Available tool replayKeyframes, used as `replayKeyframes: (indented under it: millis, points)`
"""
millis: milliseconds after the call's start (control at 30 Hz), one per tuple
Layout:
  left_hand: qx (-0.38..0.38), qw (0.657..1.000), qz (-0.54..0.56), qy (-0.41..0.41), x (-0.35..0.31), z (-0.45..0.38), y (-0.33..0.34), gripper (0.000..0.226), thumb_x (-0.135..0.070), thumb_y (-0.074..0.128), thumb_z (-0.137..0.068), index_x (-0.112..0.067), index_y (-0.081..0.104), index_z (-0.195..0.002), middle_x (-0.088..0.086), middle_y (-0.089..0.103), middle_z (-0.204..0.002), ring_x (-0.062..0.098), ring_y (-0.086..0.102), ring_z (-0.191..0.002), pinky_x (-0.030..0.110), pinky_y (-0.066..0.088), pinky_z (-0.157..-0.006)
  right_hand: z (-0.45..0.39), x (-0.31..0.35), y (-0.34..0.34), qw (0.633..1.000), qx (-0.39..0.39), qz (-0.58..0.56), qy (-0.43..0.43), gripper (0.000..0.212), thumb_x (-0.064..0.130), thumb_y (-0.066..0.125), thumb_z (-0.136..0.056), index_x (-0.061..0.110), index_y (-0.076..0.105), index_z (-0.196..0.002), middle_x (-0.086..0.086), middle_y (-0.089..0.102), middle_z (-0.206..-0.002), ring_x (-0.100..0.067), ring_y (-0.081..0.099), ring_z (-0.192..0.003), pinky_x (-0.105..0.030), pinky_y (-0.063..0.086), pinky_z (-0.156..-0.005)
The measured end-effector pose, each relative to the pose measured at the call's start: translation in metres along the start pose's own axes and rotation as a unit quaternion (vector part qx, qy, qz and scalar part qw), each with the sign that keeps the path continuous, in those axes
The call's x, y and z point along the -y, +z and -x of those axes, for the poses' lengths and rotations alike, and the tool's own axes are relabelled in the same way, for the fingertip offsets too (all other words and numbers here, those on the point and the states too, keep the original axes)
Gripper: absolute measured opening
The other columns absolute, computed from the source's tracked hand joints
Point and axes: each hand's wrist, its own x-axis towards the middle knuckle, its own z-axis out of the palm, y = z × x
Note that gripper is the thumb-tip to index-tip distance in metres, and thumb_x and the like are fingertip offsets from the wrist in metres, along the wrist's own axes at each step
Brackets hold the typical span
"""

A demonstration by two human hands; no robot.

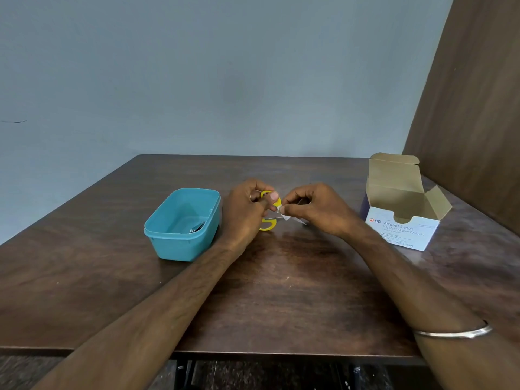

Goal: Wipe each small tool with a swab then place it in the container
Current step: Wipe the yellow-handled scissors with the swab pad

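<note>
Over the table's (281, 291) middle, my left hand (244, 212) grips the scissors (267, 225) by their handles while my right hand (318, 211) pinches the swab (282, 213); I'd draw it slowly tipward before the container (168, 243).

Both forearms are showing bare, with no sleeves reaching into the frame. The right wrist, at the lower right, is wearing a thin silver bangle (453, 332). The left hand (244, 212) is wearing a ring (250, 196).
</note>
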Motion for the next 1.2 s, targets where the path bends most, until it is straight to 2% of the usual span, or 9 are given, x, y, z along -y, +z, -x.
replayKeyframes:
  millis: [100, 267, 367, 500, 633, 800, 900, 1000, 1200]
  points:
    - [-0.004, 1.000, 0.003, 0.000, -0.001, -0.001, -0.001, 0.004, -0.018, 0.071, -0.087, -0.015, 0.068, -0.088, 0.001, 0.074, -0.075, 0.008, 0.070, -0.065, 0.024, 0.052, -0.059, 0.000, 0.000, -0.002, 1.000, 0.003, -0.006, 0.004, 0.006, 0.025, 0.078, -0.082, 0.019, 0.079, -0.082, -0.016, 0.073, -0.079, -0.019, 0.056, -0.064, -0.033, 0.044, -0.059]
    - [-0.003, 1.000, 0.010, 0.002, -0.003, 0.000, -0.002, 0.004, -0.017, 0.069, -0.089, -0.014, 0.068, -0.091, 0.001, 0.074, -0.076, 0.007, 0.070, -0.066, 0.022, 0.053, -0.059, 0.001, 0.000, -0.007, 1.000, 0.010, 0.006, 0.019, 0.004, 0.023, 0.079, -0.082, 0.019, 0.080, -0.082, -0.006, 0.075, -0.077, -0.013, 0.059, -0.064, -0.033, 0.048, -0.061]
    - [0.003, 0.999, 0.035, 0.001, -0.001, 0.000, -0.001, 0.004, -0.020, 0.070, -0.089, -0.018, 0.066, -0.091, 0.003, 0.074, -0.078, 0.008, 0.068, -0.064, 0.023, 0.050, -0.057, 0.001, 0.000, -0.006, 0.999, 0.010, -0.019, 0.027, 0.005, 0.020, 0.078, -0.084, 0.015, 0.079, -0.083, -0.014, 0.072, -0.074, -0.012, 0.055, -0.061, -0.032, 0.046, -0.059]
    - [-0.007, 0.998, 0.064, -0.027, -0.001, -0.002, -0.001, 0.021, -0.023, 0.073, -0.086, -0.020, 0.063, -0.105, 0.009, 0.074, -0.081, 0.016, 0.071, -0.071, 0.032, 0.057, -0.061, 0.000, 0.002, -0.008, 0.991, -0.029, -0.117, 0.062, 0.008, 0.015, 0.076, -0.086, 0.008, 0.077, -0.083, -0.010, 0.062, -0.065, -0.016, 0.052, -0.060, -0.029, 0.044, -0.059]
    - [0.024, 0.995, 0.082, -0.047, -0.003, 0.001, -0.001, 0.029, -0.013, 0.075, -0.084, -0.018, 0.062, -0.110, 0.012, 0.071, -0.080, 0.018, 0.064, -0.068, 0.035, 0.053, -0.063, -0.001, 0.003, -0.010, 0.957, -0.079, -0.247, 0.131, 0.012, 0.014, 0.073, -0.086, 0.005, 0.076, -0.093, -0.008, 0.065, -0.073, -0.014, 0.054, -0.057, -0.031, 0.050, -0.057]
    - [0.039, 0.996, 0.074, 0.017, -0.009, 0.001, -0.002, 0.035, -0.007, 0.079, -0.077, -0.026, 0.067, -0.105, 0.003, 0.075, -0.085, 0.010, 0.065, -0.072, 0.022, 0.049, -0.058, -0.002, 0.004, -0.015, 0.895, -0.040, -0.377, 0.235, 0.010, 0.016, 0.064, -0.088, 0.009, 0.071, -0.088, -0.003, 0.062, -0.068, -0.011, 0.052, -0.051, -0.027, 0.047, -0.053]
    - [0.033, 0.996, 0.082, 0.034, -0.012, 0.003, -0.002, 0.030, -0.011, 0.078, -0.080, -0.030, 0.067, -0.099, -0.004, 0.074, -0.081, 0.004, 0.063, -0.068, 0.023, 0.049, -0.059, -0.001, 0.006, -0.017, 0.874, -0.008, -0.400, 0.274, 0.016, 0.013, 0.058, -0.089, 0.011, 0.065, -0.075, -0.005, 0.059, -0.065, -0.012, 0.049, -0.049, -0.022, 0.043, -0.048]
    - [0.035, 0.994, 0.089, 0.059, -0.016, 0.005, -0.003, 0.029, -0.015, 0.077, -0.081, -0.030, 0.067, -0.103, -0.005, 0.075, -0.091, 0.004, 0.066, -0.079, 0.024, 0.054, -0.062, 0.000, 0.006, -0.017, 0.858, 0.031, -0.417, 0.298, 0.020, 0.012, 0.057, -0.088, 0.011, 0.068, -0.071, -0.006, 0.060, -0.066, -0.012, 0.049, -0.048, -0.020, 0.042, -0.042]
    - [0.060, 0.989, 0.123, 0.061, -0.022, 0.009, -0.003, 0.032, -0.012, 0.073, -0.085, -0.019, 0.064, -0.115, 0.001, 0.074, -0.102, 0.014, 0.069, -0.094, 0.033, 0.059, -0.070, 0.001, 0.005, -0.017, 0.846, 0.089, -0.422, 0.314, 0.016, 0.012, 0.058, -0.090, 0.007, 0.069, -0.077, -0.008, 0.062, -0.071, -0.011, 0.054, -0.050, -0.021, 0.046, -0.041]
